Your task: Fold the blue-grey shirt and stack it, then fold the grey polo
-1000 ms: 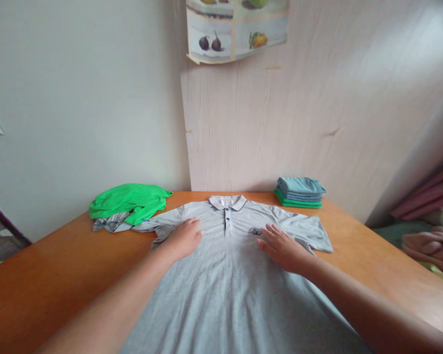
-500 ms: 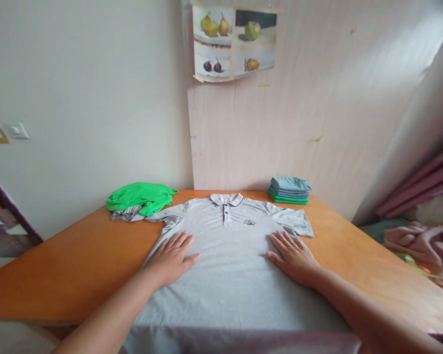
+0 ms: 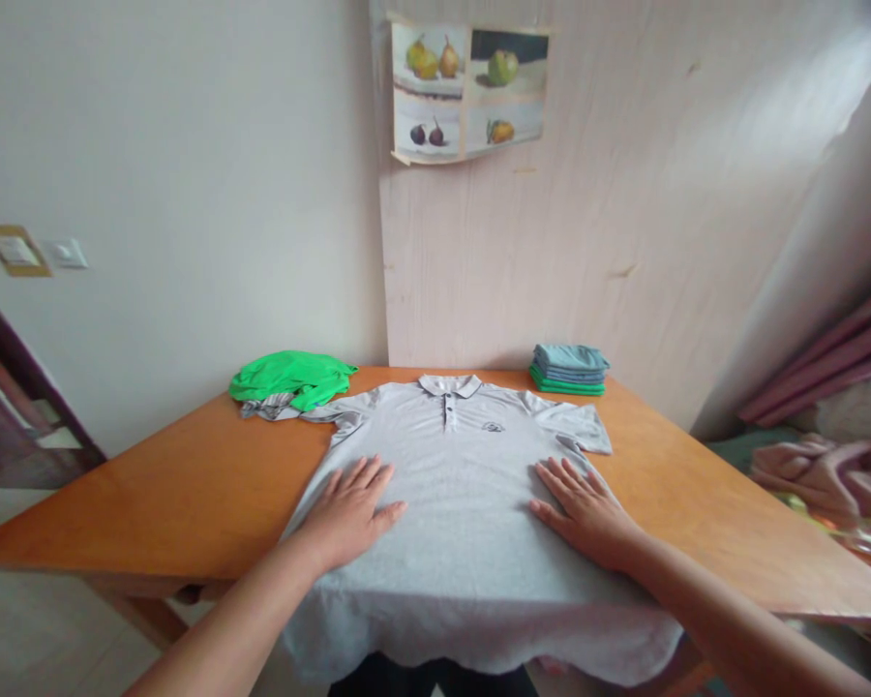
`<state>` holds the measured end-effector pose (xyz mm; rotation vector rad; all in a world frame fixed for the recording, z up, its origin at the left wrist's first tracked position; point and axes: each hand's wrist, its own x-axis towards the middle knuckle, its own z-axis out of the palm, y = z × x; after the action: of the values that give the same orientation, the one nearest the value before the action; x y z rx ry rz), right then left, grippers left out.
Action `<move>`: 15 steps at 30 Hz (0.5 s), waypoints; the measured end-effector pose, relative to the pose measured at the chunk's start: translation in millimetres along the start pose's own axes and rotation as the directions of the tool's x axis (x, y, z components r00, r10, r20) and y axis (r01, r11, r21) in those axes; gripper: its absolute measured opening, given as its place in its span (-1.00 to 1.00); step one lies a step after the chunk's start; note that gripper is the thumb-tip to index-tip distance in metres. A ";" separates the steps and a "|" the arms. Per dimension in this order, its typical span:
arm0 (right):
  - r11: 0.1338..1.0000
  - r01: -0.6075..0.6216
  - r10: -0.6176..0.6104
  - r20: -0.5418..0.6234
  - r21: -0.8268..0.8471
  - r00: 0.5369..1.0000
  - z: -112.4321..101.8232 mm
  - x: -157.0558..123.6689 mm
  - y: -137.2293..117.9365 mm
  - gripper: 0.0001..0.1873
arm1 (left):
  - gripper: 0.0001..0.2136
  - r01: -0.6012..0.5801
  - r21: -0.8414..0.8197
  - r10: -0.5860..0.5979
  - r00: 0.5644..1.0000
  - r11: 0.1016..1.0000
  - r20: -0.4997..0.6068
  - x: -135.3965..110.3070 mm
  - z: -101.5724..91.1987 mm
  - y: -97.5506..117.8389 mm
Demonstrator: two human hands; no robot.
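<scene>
A light grey polo shirt (image 3: 457, 523) lies spread front side up, its collar toward the wall and its hem hanging over the table's near edge. A small dark logo marks the chest. My left hand (image 3: 352, 508) rests flat on the left side of the shirt body, fingers spread. On the right side, my right hand (image 3: 585, 508) presses flat in the same way, thumb pointing inward. Neither hand grips the cloth. The shirt's left-hand sleeve reaches to a heap of clothes and its end cannot be told apart there.
The wooden table (image 3: 210, 484) stands against the wall. At its back left sits a crumpled bright green garment (image 3: 290, 378) over striped grey cloth. A neat stack of folded clothes (image 3: 570, 370) lies at the back right. Pink bedding (image 3: 813, 474) shows beyond the right edge.
The camera view has shifted, so more of the shirt's hanging hem and the floor shows. Both hands stay flat on the shirt, slightly nearer its hem.
</scene>
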<state>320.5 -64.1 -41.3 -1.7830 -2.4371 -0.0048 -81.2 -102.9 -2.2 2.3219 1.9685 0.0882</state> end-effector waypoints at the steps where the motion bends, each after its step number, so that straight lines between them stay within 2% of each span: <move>1: 1.000 0.000 0.000 0.004 0.000 1.000 -0.4 0.5 0.2 -0.18 | -0.27 -0.002 0.000 0.002 1.000 1.000 -0.004 0.3 0.6 -0.5; 10: 1.000 -0.005 0.005 0.011 -0.001 1.000 -3.4 3.6 -2.2 -0.15 | -0.26 -0.015 -0.037 0.013 0.998 0.999 -0.055 -0.9 4.4 -3.2; 13: 1.000 -0.012 0.011 0.024 0.028 1.000 -1.3 5.6 0.9 -0.16 | -0.32 -0.027 -0.148 0.014 0.996 0.989 -0.091 2.1 4.4 -5.8; 15: 0.999 -0.009 0.009 0.016 0.053 1.000 -1.7 10.0 2.5 -0.21 | -0.40 -0.040 -0.289 -0.010 0.986 0.956 -0.169 9.6 4.7 -11.5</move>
<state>320.1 -54.0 -38.7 -1.7785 -2.4162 0.0739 -90.4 -91.7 -8.3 2.1988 1.8577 0.5561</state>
